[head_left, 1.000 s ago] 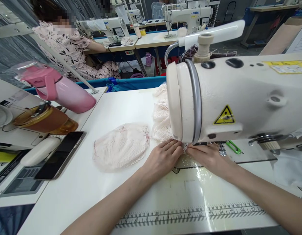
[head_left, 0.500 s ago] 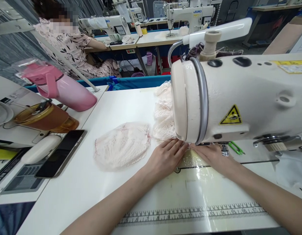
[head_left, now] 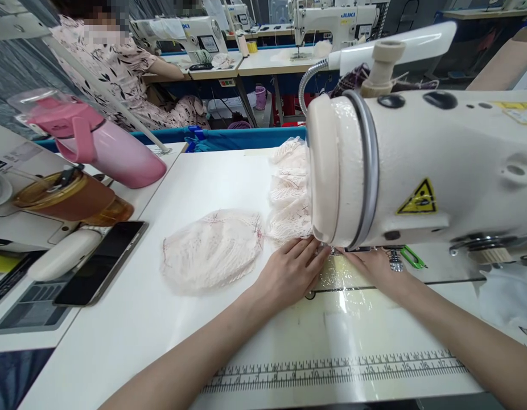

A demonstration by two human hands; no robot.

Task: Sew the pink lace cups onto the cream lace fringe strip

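**Inspector A:** What change is noted against the earlier views?

**Inspector B:** Little. The left hand (head_left: 295, 272) and right hand (head_left: 371, 265) are found as before, laid flat with fingers extended, pressed on the small piece of pale lace fabric (head_left: 327, 259) under the head of the cream-white sewing machine (head_left: 417, 171), right of frame centre. Nothing is gripped; the piece is only pinned to the white tabletop (head_left: 195, 188). The view itself has shifted slightly. It is judged that feeding at the needle is continuing.

**Inspector A:** What is hidden or unclear?

**Inspector B:** The needle and presser foot are masked by the machine head, and the fingertips of both hands partly so. The extent of the piece cannot be made out. The round pale pink lace cup (head_left: 210, 249) at centre and the stack of similar lace pieces (head_left: 289, 193) behind it are seen untouched.
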